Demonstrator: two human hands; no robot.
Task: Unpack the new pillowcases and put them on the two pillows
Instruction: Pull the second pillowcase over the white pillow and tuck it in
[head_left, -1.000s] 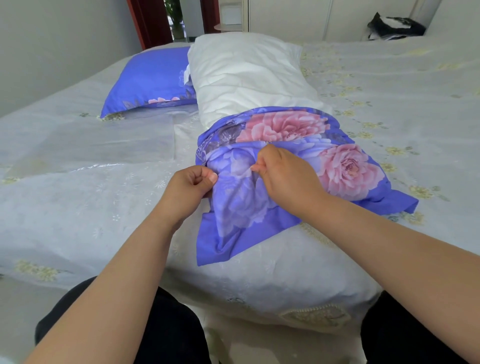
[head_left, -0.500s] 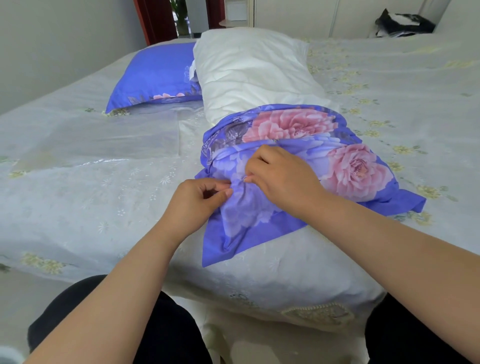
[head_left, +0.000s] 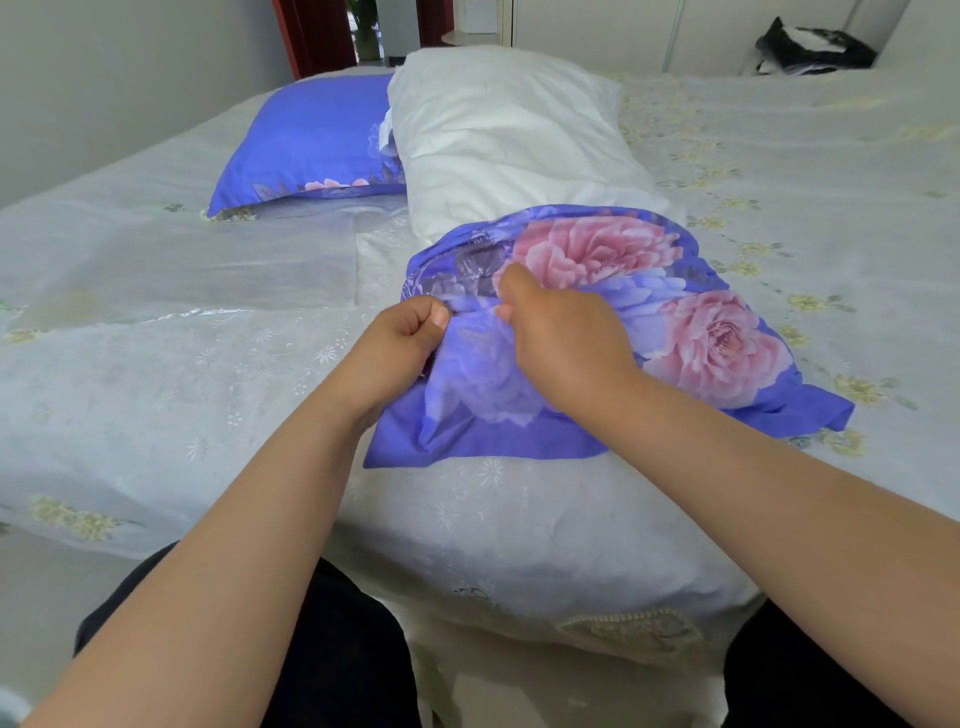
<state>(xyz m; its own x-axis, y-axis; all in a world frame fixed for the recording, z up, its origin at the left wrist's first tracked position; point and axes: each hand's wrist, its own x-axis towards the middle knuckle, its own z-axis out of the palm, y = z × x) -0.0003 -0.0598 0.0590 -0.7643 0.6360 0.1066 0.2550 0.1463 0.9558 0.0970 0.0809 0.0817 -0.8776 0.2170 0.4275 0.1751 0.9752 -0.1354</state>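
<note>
A white pillow (head_left: 498, 140) lies lengthwise on the bed, its near end inside a blue pillowcase with pink roses (head_left: 701, 332). The case is bunched over only the near part of the pillow. My left hand (head_left: 395, 348) pinches the case's fabric at its left side, fingers curled. My right hand (head_left: 561, 332) grips a fold of the same fabric just beside it, on top of the pillow. A second pillow in a matching blue case (head_left: 311, 145) rests at the far left of the bed.
The bed (head_left: 156, 364) carries a pale floral cover, and its corner is right in front of my legs. A clear plastic wrapper (head_left: 208, 275) lies flat left of the pillow. A dark bundle (head_left: 815, 47) sits at the far right. A doorway opens behind the bed.
Both hands have shifted their pinches along the bunched case and now sit slightly farther up the pillow. The pillow itself has stayed put.
</note>
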